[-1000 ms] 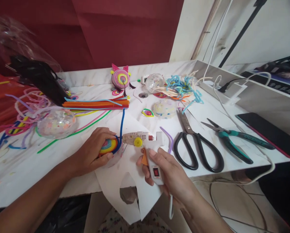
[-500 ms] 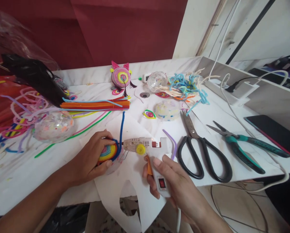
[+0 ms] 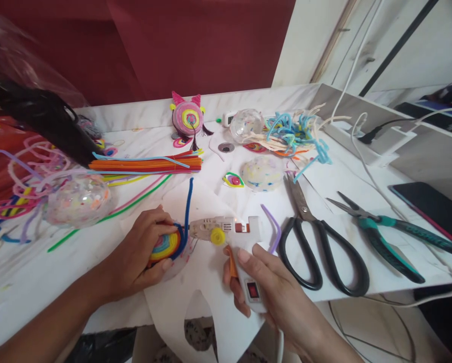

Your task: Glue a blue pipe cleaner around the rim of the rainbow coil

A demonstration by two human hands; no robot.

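My left hand point(image 3: 144, 249) is closed around a clear half-ball covered with coiled rainbow pipe cleaners point(image 3: 167, 246). A blue pipe cleaner point(image 3: 189, 201) forms its outer ring, and the loose end sticks up. My right hand point(image 3: 267, 282) grips a white glue gun point(image 3: 244, 262) by the handle, with a finger at the orange trigger point(image 3: 231, 262). The gun's nozzle points left and meets the blue strand at the half-ball's right side; whether glue is coming out I cannot tell. Under both lies a white paper sheet point(image 3: 226, 327) with a hole cut in it.
Scissors point(image 3: 305, 222), green-handled pliers point(image 3: 373, 219) and a phone point(image 3: 430, 212) lie on the right. Behind are bundled orange pipe cleaners point(image 3: 146, 164), clear speckled balls point(image 3: 261, 173), a pink horned figure point(image 3: 188, 118) and a blue tangle point(image 3: 294, 131). A cable point(image 3: 369, 166) runs along the right side.
The view has shifted slightly. My left hand has tilted the half-ball a little, and the glue gun stays at the blue pipe cleaner. Both grips are unchanged.
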